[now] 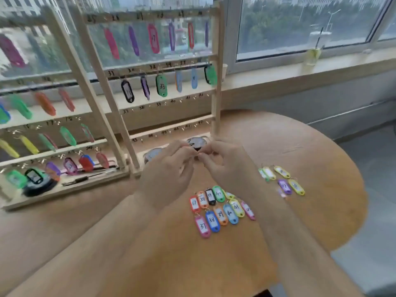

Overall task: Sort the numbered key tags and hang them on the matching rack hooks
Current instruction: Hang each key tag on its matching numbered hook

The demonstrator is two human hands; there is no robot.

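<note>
Left hand (169,166) and right hand (227,165) meet at frame centre. Both are closed, pinching a small key tag (198,154) that is mostly hidden, so its long axis cannot be determined. The rack (216,82) stands directly beyond, with empty hooks (165,103) above the hands. The remaining tags (220,209) lie on the tabletop (321,146) at lower centre.

high-rise office room, window (300,24) onto city buildings, round wooden table (310,146)
</note>
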